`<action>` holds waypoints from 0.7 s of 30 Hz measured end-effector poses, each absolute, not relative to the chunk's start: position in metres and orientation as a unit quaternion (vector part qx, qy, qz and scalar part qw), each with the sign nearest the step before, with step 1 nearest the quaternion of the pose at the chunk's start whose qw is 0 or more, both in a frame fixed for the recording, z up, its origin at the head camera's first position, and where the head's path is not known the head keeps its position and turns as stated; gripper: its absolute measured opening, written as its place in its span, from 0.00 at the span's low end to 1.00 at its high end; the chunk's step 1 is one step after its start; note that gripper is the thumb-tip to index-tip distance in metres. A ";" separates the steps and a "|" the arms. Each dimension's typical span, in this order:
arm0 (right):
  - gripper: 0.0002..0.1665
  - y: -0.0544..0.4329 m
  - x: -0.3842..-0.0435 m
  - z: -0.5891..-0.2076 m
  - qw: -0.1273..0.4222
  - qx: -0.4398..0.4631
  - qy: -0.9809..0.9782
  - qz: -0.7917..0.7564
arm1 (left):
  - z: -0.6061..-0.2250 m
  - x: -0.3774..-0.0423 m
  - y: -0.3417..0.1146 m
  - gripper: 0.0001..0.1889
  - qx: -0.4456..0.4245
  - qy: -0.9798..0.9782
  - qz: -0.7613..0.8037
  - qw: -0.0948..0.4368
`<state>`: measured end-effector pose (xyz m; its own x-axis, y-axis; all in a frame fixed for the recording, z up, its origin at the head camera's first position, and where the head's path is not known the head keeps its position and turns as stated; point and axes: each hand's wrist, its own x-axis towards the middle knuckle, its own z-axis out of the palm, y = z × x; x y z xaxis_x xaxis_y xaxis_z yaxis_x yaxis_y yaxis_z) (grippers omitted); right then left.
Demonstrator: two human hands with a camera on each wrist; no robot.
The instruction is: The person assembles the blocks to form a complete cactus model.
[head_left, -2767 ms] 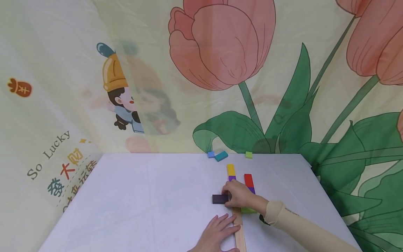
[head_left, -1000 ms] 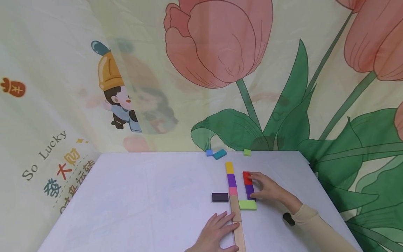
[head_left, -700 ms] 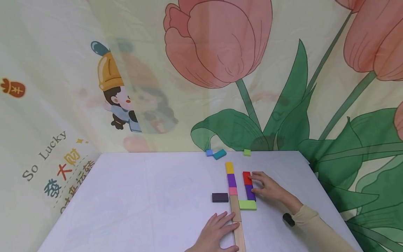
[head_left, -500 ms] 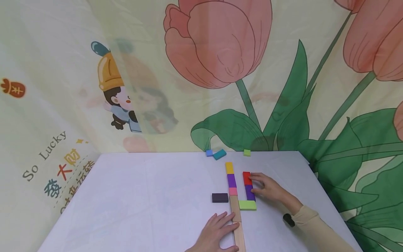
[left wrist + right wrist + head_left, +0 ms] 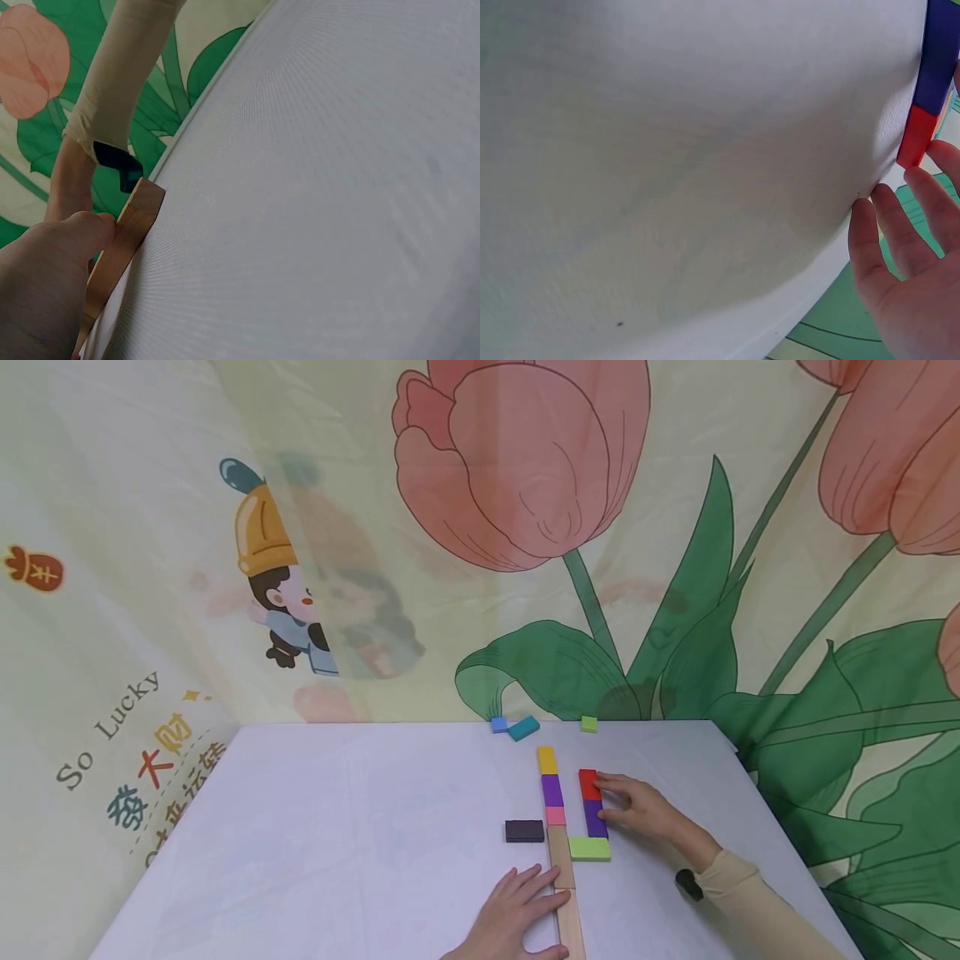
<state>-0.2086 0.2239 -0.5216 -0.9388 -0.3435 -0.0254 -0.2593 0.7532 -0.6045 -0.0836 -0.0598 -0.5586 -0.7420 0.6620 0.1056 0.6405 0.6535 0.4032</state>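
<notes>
My left hand (image 5: 513,914) lies with fingers spread, fingertips on the left side of two plain wooden blocks (image 5: 564,857) set end to end. In the left wrist view its thumb touches a wooden block (image 5: 124,244). My right hand (image 5: 648,810) has its fingers extended against the right side of a red block (image 5: 589,785) and a purple block (image 5: 596,818), which lie in line. A lime green block (image 5: 589,849) lies crosswise below them. Pink (image 5: 555,816), purple (image 5: 552,791) and yellow (image 5: 547,760) blocks continue the wooden row away from me.
A black block (image 5: 524,832) lies crosswise, left of the row. Near the table's far edge are a blue block (image 5: 498,724), a teal block (image 5: 523,727) and a small green block (image 5: 588,724). A printed cloth (image 5: 360,527) hangs behind the white table (image 5: 300,843).
From over the black block's right end, my right hand has moved right to the red and purple blocks. It has hardly moved in the last second. The left hand stays put.
</notes>
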 end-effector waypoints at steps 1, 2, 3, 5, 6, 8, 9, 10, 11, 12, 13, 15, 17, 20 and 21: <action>0.36 0.224 -0.209 -0.522 0.067 -0.162 0.933 -0.313 | -0.559 -0.083 -0.060 0.33 0.359 0.909 0.213 0.025; 0.36 0.224 -0.209 -0.522 0.067 -0.162 0.933 -0.314 | -0.559 -0.083 -0.060 0.33 0.359 0.908 0.213 0.025; 0.36 0.224 -0.209 -0.522 0.068 -0.161 0.933 -0.315 | -0.559 -0.083 -0.060 0.32 0.359 0.908 0.215 0.025; 0.36 0.223 -0.209 -0.522 0.070 -0.159 0.932 -0.318 | -0.559 -0.083 -0.060 0.32 0.361 0.907 0.216 0.025; 0.37 0.223 -0.209 -0.522 0.070 -0.158 0.932 -0.319 | -0.559 -0.083 -0.060 0.32 0.361 0.907 0.215 0.024; 0.36 0.223 -0.209 -0.522 0.071 -0.157 0.931 -0.321 | -0.559 -0.083 -0.060 0.32 0.362 0.907 0.213 0.023; 0.36 0.223 -0.208 -0.522 0.071 -0.157 0.931 -0.321 | -0.559 -0.083 -0.061 0.32 0.363 0.907 0.213 0.023; 0.36 0.223 -0.208 -0.522 0.070 -0.158 0.931 -0.322 | -0.558 -0.083 -0.061 0.32 0.363 0.907 0.211 0.023; 0.36 0.223 -0.208 -0.522 0.069 -0.159 0.931 -0.322 | -0.558 -0.083 -0.061 0.32 0.363 0.907 0.211 0.024; 0.36 0.223 -0.208 -0.522 0.067 -0.160 0.931 -0.321 | -0.557 -0.083 -0.061 0.32 0.362 0.908 0.211 0.026; 0.36 0.223 -0.208 -0.522 0.065 -0.162 0.931 -0.321 | -0.557 -0.083 -0.061 0.32 0.360 0.908 0.211 0.029; 0.36 0.224 -0.208 -0.522 0.062 -0.164 0.931 -0.321 | -0.556 -0.082 -0.061 0.32 0.358 0.908 0.213 0.036; 0.36 0.224 -0.208 -0.523 0.060 -0.165 0.930 -0.322 | -0.555 -0.082 -0.061 0.32 0.356 0.909 0.215 0.039; 0.36 0.224 -0.208 -0.524 0.060 -0.163 0.929 -0.326 | -0.555 -0.082 -0.061 0.32 0.357 0.909 0.214 0.038; 0.36 0.224 -0.208 -0.524 0.061 -0.163 0.929 -0.327 | -0.555 -0.082 -0.061 0.32 0.358 0.908 0.214 0.036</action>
